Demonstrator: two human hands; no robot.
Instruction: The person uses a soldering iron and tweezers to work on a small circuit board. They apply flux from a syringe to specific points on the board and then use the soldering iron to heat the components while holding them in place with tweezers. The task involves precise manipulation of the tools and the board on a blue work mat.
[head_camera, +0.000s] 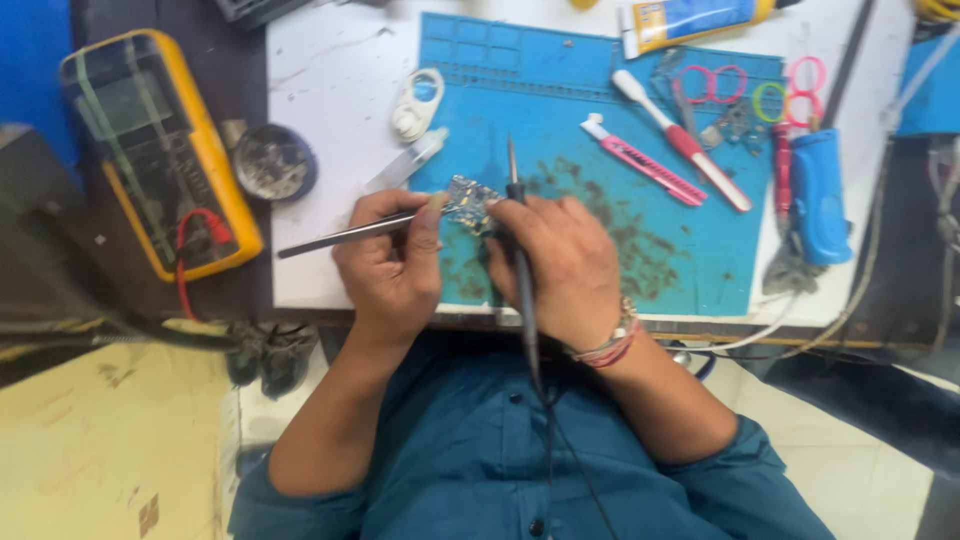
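Observation:
My left hand (390, 262) grips metal tweezers (325, 236) whose long end sticks out to the left; their other end reaches a small circuit board (468, 200) on the blue work mat (650, 215). My right hand (562, 268) is closed around a thin black soldering iron (514, 185). The iron's tip points away from me just beside the board, and its cable runs back over my blue shirt. The two hands sit close together at the mat's near left corner, and my fingers partly hide the board.
A yellow multimeter (160, 150) with a red lead lies at the left, beside a round tin (275, 162). On the mat are a pink cutter (645, 160), a white and red brush (682, 140), coloured rings (712, 82) and a blue tool (820, 195). A glue tube (690, 18) lies at the far edge.

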